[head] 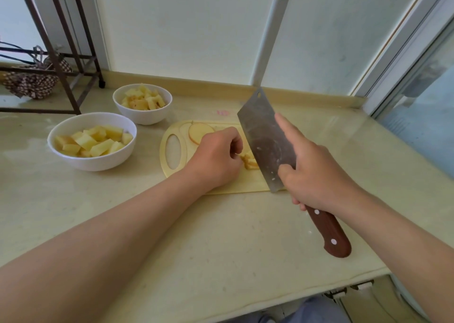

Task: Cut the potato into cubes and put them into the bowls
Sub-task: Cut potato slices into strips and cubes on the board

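Head view: knife set against potato on the board

The right hand (317,172) grips the knife (265,138) where the broad blade meets the brown wooden handle (329,231), with the forefinger stretched along the blade's top edge and the thumb pressed on its flat side. The blade stands on edge over the pale yellow cutting board (245,184), tilted a little. The left hand (216,158) has its fingers curled down over a small heap of potato pieces (250,161) just beside the blade, holding them to the board; the fingertips themselves are hidden. A round potato slice (199,132) lies flat on the board behind that hand. Left of the board stand two white bowls, well apart from the hands: the near bowl (98,163) and the far bowl (145,116), each holding potato cubes (91,142). All of it rests on a beige counter (221,236), with a dark metal rack (61,59) at the far left corner
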Demonstrator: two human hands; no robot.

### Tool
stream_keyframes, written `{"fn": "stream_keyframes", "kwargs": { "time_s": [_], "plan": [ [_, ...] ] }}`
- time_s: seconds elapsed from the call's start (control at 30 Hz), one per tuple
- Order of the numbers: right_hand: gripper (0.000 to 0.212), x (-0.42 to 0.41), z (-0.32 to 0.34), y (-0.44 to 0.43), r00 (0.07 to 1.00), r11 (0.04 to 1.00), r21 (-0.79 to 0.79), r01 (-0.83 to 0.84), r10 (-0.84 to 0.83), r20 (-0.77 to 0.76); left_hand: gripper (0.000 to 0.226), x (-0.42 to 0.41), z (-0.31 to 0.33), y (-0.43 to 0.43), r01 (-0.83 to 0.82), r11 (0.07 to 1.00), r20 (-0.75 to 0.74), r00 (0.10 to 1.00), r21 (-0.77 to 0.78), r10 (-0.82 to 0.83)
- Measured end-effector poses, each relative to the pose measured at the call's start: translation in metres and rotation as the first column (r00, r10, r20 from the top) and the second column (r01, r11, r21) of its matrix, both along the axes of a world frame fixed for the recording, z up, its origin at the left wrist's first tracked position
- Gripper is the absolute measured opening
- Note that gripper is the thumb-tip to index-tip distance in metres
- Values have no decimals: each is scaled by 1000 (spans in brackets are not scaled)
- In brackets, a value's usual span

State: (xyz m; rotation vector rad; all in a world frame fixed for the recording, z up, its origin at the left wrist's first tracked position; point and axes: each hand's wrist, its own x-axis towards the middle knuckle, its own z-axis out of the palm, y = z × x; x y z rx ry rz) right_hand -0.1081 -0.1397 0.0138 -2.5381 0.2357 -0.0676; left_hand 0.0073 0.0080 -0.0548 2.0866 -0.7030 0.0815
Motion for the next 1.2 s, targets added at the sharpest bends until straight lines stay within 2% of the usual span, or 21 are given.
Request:
{"fn": "stream_keyframes", "kwargs": {
  "time_s": [0.27,0.43,0.53,0.87,1.2],
  "plan": [
    [93,3,3,4,999,1000,-18,-9,8,-44,12,1,0,0,2,1000,2,1000,2,-2],
    [94,6,6,4,998,999,-40,-16,14,-56,10,1,2,2,87,995,-1,996,49,-87],
    [94,8,7,5,997,998,-53,-22,18,-75,8,1,1,3,105,991,55,992,85,-110],
    [96,37,19,20,960,972,-196,-132,76,-271,8,2,-4,2,93,991,173,979,99,-109],
    [96,53,25,21,952,973,-189,-135,74,-298,5,1,-4,1,38,993,185,981,110,-58]
  ]
}}
